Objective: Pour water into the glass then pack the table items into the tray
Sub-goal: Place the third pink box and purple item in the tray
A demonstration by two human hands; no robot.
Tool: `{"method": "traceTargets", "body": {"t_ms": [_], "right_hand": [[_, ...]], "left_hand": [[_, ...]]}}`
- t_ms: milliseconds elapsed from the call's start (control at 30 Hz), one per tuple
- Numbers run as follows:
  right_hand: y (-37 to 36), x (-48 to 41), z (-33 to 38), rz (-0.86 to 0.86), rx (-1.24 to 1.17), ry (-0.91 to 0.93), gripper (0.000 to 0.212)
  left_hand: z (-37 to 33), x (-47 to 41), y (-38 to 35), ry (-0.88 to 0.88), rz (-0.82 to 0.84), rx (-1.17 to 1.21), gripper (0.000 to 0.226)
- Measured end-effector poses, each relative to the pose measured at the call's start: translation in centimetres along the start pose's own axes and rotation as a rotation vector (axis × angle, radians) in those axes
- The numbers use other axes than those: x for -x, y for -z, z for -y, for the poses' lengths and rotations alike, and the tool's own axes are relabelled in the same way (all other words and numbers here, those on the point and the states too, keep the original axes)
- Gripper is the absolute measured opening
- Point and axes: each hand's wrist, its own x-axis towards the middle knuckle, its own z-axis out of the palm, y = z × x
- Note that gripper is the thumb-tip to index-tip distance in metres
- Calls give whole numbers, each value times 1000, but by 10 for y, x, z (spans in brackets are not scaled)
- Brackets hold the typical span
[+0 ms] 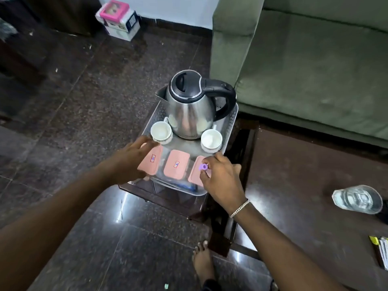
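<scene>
A clear plastic tray (231,122) sits at the table's left end. In it stand a steel kettle (189,103) with a black lid and handle, two white cups (161,132) (211,140), and three pink-lidded boxes (176,164). My left hand (132,158) hovers over the left box with fingers spread, holding nothing. My right hand (222,181) rests over the right box and pinches a small purple ring-shaped piece (203,167) between thumb and fingers. A glass of water (357,199) stands on the dark table at the far right.
A green sofa (304,59) runs behind the dark brown table (294,185). Sachets (381,250) lie at the table's right edge. A pink and white box (117,19) sits on the floor by the wall. My bare foot (202,263) is on the glossy floor.
</scene>
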Motion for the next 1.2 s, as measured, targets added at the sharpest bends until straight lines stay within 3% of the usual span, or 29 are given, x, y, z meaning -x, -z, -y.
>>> {"method": "traceTargets", "body": {"t_ms": [267, 433, 600, 800, 1000, 1200], "right_hand": [[-13, 1, -2, 24, 76, -32, 22], [-12, 2, -7, 24, 89, -52, 23], [-12, 4, -9, 44, 91, -50, 25], [-6, 12, -12, -3, 26, -20, 42], [19, 31, -38, -67, -88, -28, 52], [51, 69, -105, -153, -128, -107, 52]], "left_hand": [[17, -15, -2, -47, 82, 134, 89], [20, -19, -8, -32, 17, 122, 64], [7, -25, -7, 39, -15, -32, 67], [-8, -19, -2, -53, -165, 132, 58], [-59, -27, -12, -213, -270, 262, 68], [-151, -57, -43, -325, -235, 394, 79]]}}
